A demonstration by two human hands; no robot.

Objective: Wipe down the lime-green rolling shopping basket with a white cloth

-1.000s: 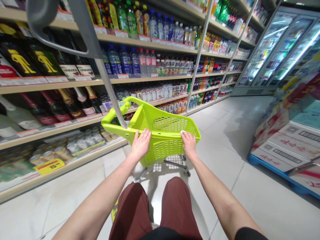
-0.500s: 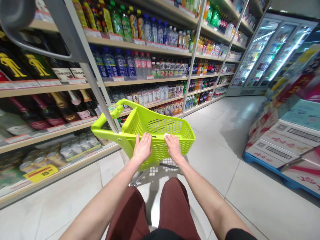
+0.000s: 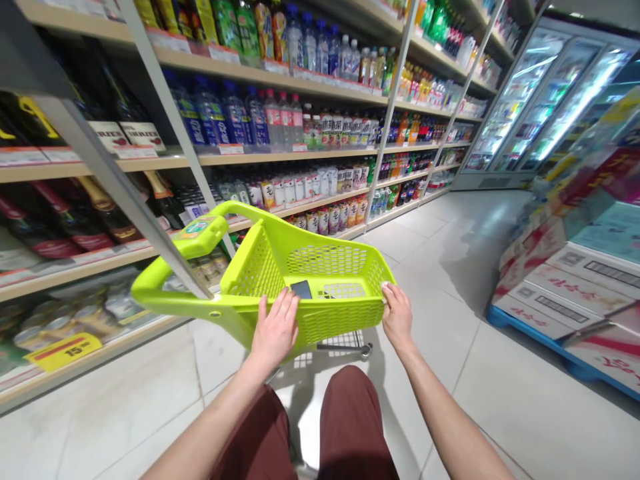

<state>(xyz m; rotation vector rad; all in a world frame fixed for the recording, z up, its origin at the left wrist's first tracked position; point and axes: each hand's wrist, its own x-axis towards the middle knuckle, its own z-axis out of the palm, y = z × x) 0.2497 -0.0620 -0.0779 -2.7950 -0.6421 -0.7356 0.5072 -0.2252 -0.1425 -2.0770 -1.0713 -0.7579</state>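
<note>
A lime-green shopping cart stands side-on before my knees, its handle at the left. My left hand rests over the middle of the near rim, fingers lying across the edge and pointing into the basket. Around the right front corner of the rim, my right hand is closed, with something small and white at its fingertips. A dark flat object lies inside the basket near my left fingers.
Shelves of drinks run along the left and back. Stacked cartons sit on a blue pallet at the right. Glass-door coolers stand at the far right. A grey metal pole crosses the left side.
The cart has come closer and looks larger, its handle further left. My right hand has moved right along the rim to the corner. The dark object in the basket shows more.
</note>
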